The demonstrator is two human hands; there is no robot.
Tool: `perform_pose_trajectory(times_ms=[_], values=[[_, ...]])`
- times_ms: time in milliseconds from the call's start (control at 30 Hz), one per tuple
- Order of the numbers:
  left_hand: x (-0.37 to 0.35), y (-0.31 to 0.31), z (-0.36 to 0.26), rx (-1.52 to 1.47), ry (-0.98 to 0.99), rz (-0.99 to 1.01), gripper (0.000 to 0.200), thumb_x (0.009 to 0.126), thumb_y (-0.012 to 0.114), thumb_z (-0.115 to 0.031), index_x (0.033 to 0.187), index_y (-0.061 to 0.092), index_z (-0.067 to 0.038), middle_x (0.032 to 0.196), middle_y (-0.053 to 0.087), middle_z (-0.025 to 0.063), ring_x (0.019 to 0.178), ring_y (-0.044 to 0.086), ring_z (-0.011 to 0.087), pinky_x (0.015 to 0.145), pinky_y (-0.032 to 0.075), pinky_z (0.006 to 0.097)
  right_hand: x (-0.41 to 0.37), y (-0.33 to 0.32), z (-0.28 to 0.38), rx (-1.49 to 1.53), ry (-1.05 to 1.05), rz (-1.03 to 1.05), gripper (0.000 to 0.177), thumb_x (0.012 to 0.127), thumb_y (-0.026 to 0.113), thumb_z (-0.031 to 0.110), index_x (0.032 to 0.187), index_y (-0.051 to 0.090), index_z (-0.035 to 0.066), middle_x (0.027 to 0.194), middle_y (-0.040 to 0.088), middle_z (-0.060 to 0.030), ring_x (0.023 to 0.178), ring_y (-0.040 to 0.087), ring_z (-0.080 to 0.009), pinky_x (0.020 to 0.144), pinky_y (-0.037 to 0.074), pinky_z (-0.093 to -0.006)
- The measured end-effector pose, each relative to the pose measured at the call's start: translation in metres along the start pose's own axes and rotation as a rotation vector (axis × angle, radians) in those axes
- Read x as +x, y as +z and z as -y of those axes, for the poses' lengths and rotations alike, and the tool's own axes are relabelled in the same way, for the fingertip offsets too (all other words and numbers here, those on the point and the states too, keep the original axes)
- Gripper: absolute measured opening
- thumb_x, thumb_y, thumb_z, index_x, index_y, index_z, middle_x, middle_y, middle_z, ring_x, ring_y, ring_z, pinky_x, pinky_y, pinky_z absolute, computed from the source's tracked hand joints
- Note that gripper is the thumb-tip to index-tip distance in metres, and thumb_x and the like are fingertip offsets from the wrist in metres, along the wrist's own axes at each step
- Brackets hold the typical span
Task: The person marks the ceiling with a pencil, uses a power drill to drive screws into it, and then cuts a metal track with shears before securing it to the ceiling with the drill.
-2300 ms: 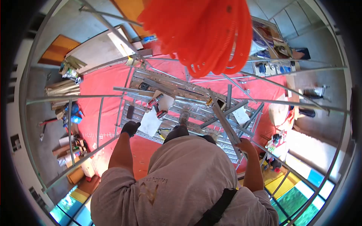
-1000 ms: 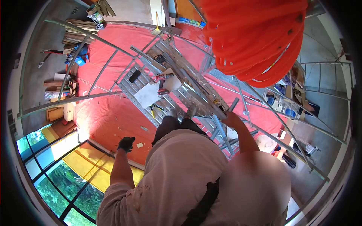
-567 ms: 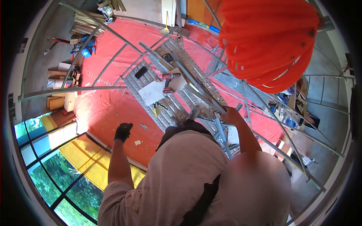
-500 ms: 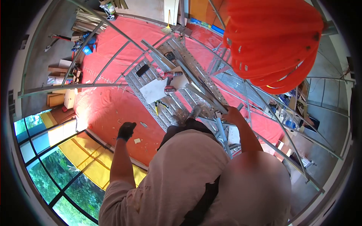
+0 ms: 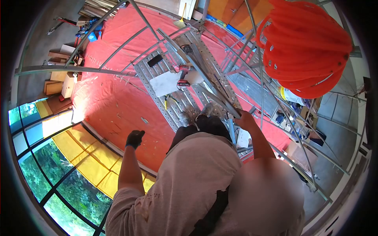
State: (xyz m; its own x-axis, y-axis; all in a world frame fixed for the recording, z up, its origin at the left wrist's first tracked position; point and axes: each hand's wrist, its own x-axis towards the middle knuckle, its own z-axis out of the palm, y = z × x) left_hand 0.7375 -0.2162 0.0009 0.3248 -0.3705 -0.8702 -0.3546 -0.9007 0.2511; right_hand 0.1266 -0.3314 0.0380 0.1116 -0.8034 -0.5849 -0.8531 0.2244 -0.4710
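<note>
A long, narrow grey metal profile (image 5: 210, 83) slants over the perforated silver metal platform (image 5: 158, 85), its near end in the right hand (image 5: 246, 119), which is closed around it, fingertips mostly hidden. The profile looks stiff and fairly light for its length, probably smooth and hard to dent, though its thin edges could be sharp and the far end would likely swing; a hold nearer its middle should balance better. The left hand (image 5: 135, 138), in a dark glove, is raised over the red floor sheeting (image 5: 114, 103), fingers bent with nothing visible in them; I cannot tell how tightly they are drawn in. On the platform lie a red-and-black cordless drill (image 5: 183, 83), a ragged white sheet (image 5: 162, 84) and yellow-and-black pliers (image 5: 169, 100). Farther out, a white bucket (image 5: 291, 96) stands partly behind the hanging orange-red coil (image 5: 307, 51); its contents cannot be made out.
</note>
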Motion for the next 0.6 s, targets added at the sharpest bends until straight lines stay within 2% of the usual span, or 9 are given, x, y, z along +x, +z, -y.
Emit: perform_pose_trajectory(times_ms=[167,267,367,533,600], values=[[0.007,-0.007,0.038,0.050,0.026,-0.001,0.029,0.090,0.068,-0.036,0.100,0.064,-0.009,0.080,0.062,0.0028,0.065,0.062,0.0136,0.055,0.053,0.0328,-0.014,-0.004,0.031,0.056,0.047,0.027,0.074,0.074,0.079,0.028,0.139,0.055,0.002,0.123,0.066,-0.0255,0.115,0.064,-0.0381,0.100,0.049,-0.0427],[0.006,-0.008,0.051,0.054,0.022,0.013,0.028,0.090,0.068,-0.036,0.100,0.064,-0.010,0.080,0.062,0.0027,0.064,0.062,0.0138,0.055,0.054,0.0326,-0.023,-0.007,0.041,-0.018,-0.040,-0.066,0.067,0.077,0.077,0.023,0.137,0.057,0.002,0.116,0.068,-0.0279,0.112,0.065,-0.0402,0.097,0.050,-0.0436],[0.004,-0.008,0.062,0.060,0.004,0.042,0.029,0.089,0.069,-0.037,0.101,0.064,-0.011,0.081,0.062,0.0025,0.065,0.062,0.0137,0.056,0.053,0.0320,-0.029,-0.013,0.051,0.000,-0.008,-0.073,0.067,0.077,0.077,0.023,0.137,0.057,0.002,0.117,0.067,-0.0279,0.113,0.064,-0.0401,0.099,0.049,-0.0434],[0.001,-0.004,0.074,0.033,-0.021,0.054,0.033,0.089,0.070,-0.040,0.105,0.063,-0.012,0.081,0.061,0.0017,0.065,0.062,0.0131,0.055,0.053,0.0313,-0.027,-0.017,0.052,0.039,0.043,-0.046,0.071,0.077,0.076,0.023,0.140,0.054,0.001,0.128,0.063,-0.0265,0.120,0.062,-0.0382,0.104,0.047,-0.0410],[0.041,0.002,0.121,0.156,0.191,0.077,0.034,0.089,0.071,-0.040,0.107,0.063,-0.013,0.080,0.061,0.0016,0.064,0.062,0.0131,0.055,0.053,0.0312,-0.022,-0.019,0.047,0.054,0.025,-0.044,0.071,0.076,0.076,0.023,0.140,0.053,0.000,0.128,0.063,-0.0263,0.120,0.062,-0.0382,0.104,0.047,-0.0407]])
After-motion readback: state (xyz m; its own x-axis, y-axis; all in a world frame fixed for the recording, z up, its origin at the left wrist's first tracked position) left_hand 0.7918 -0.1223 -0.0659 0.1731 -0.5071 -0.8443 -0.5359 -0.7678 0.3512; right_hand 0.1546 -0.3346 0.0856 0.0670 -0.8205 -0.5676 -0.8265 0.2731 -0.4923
